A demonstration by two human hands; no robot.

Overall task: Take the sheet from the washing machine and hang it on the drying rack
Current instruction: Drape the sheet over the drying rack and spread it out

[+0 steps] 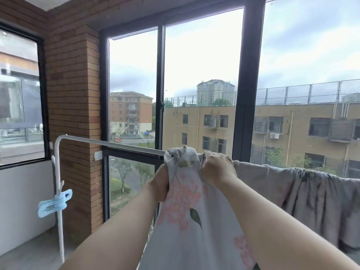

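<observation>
Sheet: soft grey cloth, pink floral print, crumpled, draped over the rack, a white round tube. Left hand clutches a bunched corner, fingers buried in folds. Right hand curls round cloth at the rail. Blue plastic clip on the upright.

Left hand and right hand grip a bunched grey floral sheet at the white drying rack rail; its remainder drapes rightward. A blue clip hangs on the rack's upright.
</observation>
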